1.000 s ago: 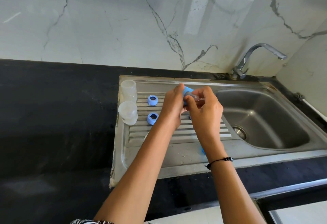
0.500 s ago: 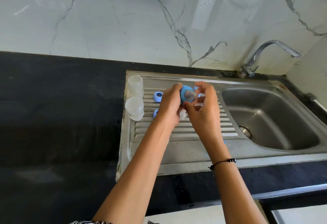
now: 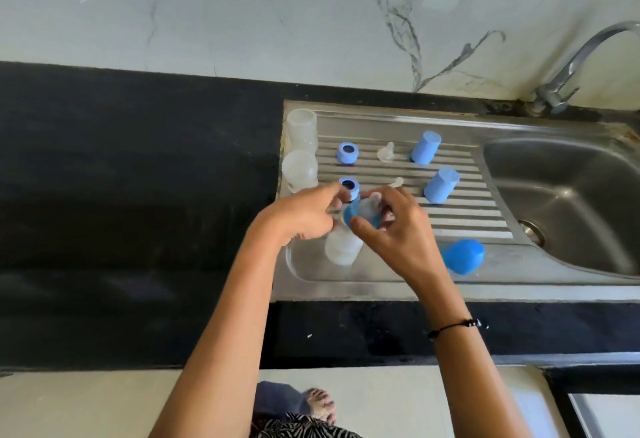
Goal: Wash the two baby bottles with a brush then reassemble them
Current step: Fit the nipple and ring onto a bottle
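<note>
My right hand [image 3: 398,230] grips a blue collar with a clear teat [image 3: 363,212] in it, right over the neck of a clear bottle [image 3: 343,245]. My left hand [image 3: 301,218] is at that bottle's neck; its lower fingers curl against it and its index finger points straight out. Two more clear bottles [image 3: 300,126] [image 3: 299,169] stand at the drainboard's left edge. Two blue collars [image 3: 347,152] [image 3: 349,185], two loose teats [image 3: 387,152] [image 3: 397,182] and two upright blue caps [image 3: 425,148] [image 3: 441,185] sit on the ribs.
A third blue cap [image 3: 462,256] lies on its side by the steel drainboard's [image 3: 485,264] front edge. The sink basin [image 3: 571,202] and tap [image 3: 568,70] are to the right. Black counter [image 3: 138,178] stretches to the left. No brush shows.
Both hands have dropped toward the near edge of the drainboard. The collar with the teat is now in my right hand, over the bottle. The view has tilted down and left.
</note>
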The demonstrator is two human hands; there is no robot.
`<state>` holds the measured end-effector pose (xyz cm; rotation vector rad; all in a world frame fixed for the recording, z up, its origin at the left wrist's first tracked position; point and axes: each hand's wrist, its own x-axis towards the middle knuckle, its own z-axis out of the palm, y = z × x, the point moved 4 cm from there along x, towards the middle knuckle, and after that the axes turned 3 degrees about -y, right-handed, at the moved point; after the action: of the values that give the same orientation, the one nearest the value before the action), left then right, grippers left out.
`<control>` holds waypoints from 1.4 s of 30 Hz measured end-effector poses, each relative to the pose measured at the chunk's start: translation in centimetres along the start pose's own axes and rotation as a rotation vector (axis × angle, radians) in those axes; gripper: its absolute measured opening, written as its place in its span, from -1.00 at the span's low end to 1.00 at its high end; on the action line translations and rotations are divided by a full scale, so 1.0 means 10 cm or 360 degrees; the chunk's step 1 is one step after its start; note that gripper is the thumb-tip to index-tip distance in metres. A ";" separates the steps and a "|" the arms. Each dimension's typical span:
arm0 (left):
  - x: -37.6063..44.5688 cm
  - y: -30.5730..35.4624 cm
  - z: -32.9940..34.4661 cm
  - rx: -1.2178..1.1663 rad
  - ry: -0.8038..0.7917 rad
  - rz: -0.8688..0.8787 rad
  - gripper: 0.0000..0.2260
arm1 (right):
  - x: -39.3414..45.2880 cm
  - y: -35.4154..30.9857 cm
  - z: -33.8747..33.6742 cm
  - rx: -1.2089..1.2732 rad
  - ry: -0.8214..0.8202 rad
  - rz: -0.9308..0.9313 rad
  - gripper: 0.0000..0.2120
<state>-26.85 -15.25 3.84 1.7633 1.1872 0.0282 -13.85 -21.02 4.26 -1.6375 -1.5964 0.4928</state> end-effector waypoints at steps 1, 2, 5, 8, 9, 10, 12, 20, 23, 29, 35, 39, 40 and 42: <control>0.01 -0.07 0.08 0.0047 -0.0096 -0.0020 -0.49 | -0.02 0.02 0.06 -0.0034 -0.0028 -0.0018 -0.75; 0.03 -0.13 0.15 0.0092 -0.0157 -0.0022 -0.43 | -0.04 0.03 0.11 -0.0058 -0.0040 -0.0034 -0.72; 0.09 -0.17 0.31 -0.0056 -0.0036 0.0107 -0.42 | -0.06 0.07 0.16 -0.0115 0.0042 -0.0023 -0.63; 0.09 -0.05 0.35 -0.0231 0.0289 0.0362 -0.57 | -0.03 0.09 0.09 -0.0187 0.0097 0.0027 -0.65; 0.08 -0.01 0.36 -0.0268 0.0351 0.0445 -0.63 | -0.03 0.08 0.05 -0.0168 0.0109 0.0046 -0.67; 0.08 0.05 0.36 -0.0315 0.0406 0.0523 -0.68 | -0.02 0.06 -0.03 -0.0127 0.0141 0.0060 -0.69; 0.10 0.15 0.35 -0.0478 0.0466 0.0623 -0.74 | 0.01 0.02 -0.22 -0.0034 0.0210 0.0073 -0.75; 0.17 0.71 0.49 -0.0581 0.0568 0.0778 -0.50 | 0.16 -0.26 -0.92 -0.0250 0.0219 0.0057 -0.74; 0.16 0.92 0.53 -0.0455 0.0583 0.0913 -0.24 | 0.20 -0.26 -1.15 -0.0279 0.0193 0.0122 -0.77; 0.13 1.25 0.55 -0.0465 0.0918 0.0954 -0.45 | 0.15 -0.13 -1.20 0.0101 0.0649 0.0194 -0.72; 0.24 1.38 0.53 -0.0609 0.0678 0.0907 -0.57 | 0.15 -0.04 -1.22 0.0780 0.0677 0.0264 -0.72; 0.27 1.38 0.51 -0.1130 0.0230 0.0944 -0.47 | 0.19 -0.06 -1.24 0.1496 0.0333 0.0180 -0.72; 0.27 1.38 0.48 -0.1153 0.0199 0.0942 -0.44 | 0.19 -0.06 -1.24 0.1640 0.0293 0.0175 -0.71; 0.29 1.38 0.42 -0.1126 0.0215 0.0946 -0.34 | 0.20 -0.03 -1.23 0.1887 0.0313 0.0176 -0.73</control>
<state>-13.62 -16.77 10.19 1.4114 0.5823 0.8266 -4.67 -22.30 12.56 -0.8007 -0.7479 1.0367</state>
